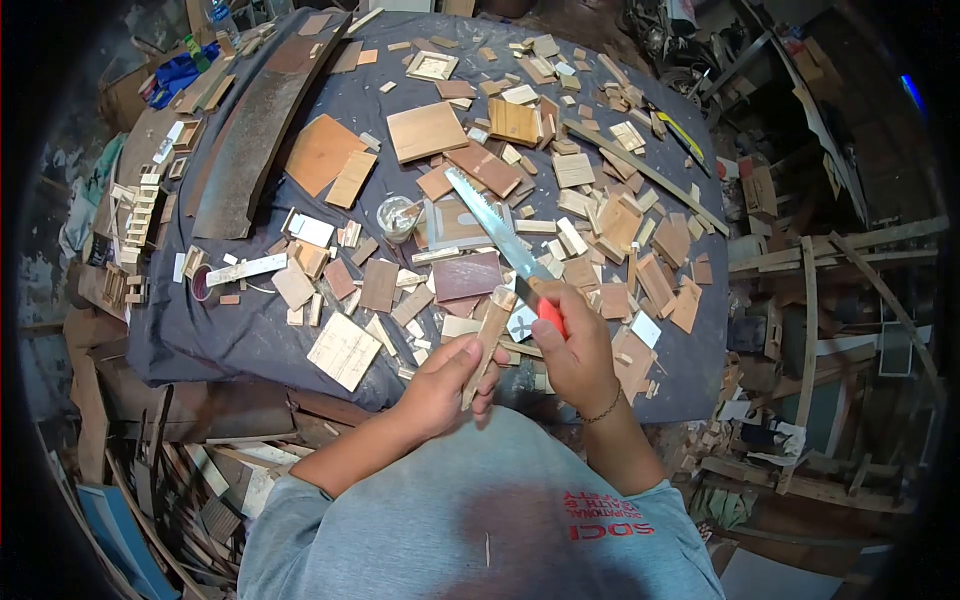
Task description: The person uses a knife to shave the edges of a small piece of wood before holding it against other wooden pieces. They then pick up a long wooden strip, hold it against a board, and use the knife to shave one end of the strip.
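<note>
My left hand is closed around a narrow strip of wood, which points up and away from me. In my right hand is a hand saw, gripped by its red and black handle. The toothed blade reaches forward over the wood pieces, its tip toward the upper left. The strip's far end lies close beside the saw handle. Just beyond both hands rests a dark reddish-brown wood block, and a white piece with a dark cross mark shows between the hands.
A dark cloth covers the table, strewn with many wood offcuts. A glass jar stands left of the blade. A long curved sheet lies at the left, a yellow cutter at the far right. Scrap wood surrounds the table.
</note>
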### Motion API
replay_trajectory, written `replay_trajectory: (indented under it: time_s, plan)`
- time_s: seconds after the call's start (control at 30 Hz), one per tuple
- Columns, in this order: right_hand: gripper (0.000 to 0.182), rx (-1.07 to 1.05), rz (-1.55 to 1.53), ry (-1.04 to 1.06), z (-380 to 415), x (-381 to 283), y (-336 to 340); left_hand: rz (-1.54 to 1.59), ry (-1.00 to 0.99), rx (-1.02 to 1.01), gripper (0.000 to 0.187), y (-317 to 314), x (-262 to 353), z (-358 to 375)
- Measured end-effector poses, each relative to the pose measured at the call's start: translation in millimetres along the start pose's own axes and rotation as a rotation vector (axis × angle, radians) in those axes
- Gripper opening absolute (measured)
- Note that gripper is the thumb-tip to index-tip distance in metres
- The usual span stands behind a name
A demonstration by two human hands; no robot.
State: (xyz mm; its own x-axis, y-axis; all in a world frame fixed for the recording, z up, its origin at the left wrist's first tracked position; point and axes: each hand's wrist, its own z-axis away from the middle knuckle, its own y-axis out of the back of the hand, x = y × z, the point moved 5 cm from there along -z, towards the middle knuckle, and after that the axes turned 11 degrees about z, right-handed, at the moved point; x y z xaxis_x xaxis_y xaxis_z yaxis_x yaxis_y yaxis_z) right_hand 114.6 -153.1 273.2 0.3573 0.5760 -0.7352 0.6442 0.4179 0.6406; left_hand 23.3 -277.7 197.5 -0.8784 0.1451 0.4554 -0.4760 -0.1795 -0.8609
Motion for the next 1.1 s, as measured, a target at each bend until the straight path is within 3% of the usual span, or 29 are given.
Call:
replay_trajectory:
  time_s: [0.1,0.17,0.37,0.57,0.7,1.1]
  plan:
    - [0.023,-0.149,0.242,0.030,6.5,-1.2,0.9,0.055,0.011,0.054,0.042,-1.0,2.2,3.6]
    - [0.026,-0.179,0.353,0.144,9.8,-10.0,-3.7,-0.119,-0.023,0.059,0.038,-4.2,3.5,3.4]
    - [0.030,-0.215,0.524,0.199,17.1,-13.2,-2.9,-0.636,-0.126,0.076,0.034,-7.2,17.1,10.5]
    - [0.031,-0.262,0.596,0.244,27.8,-11.5,-6.5,-0.902,-0.041,0.096,0.029,-7.5,29.5,23.4]
    - [0.032,-0.243,0.620,0.257,30.7,-10.9,-3.4,-0.876,-0.073,0.059,0.032,-9.5,26.8,26.3]
    - [0.033,-0.320,0.622,0.267,52.7,-29.6,7.0,-0.755,0.241,-0.006,0.029,-19.9,40.5,54.3]
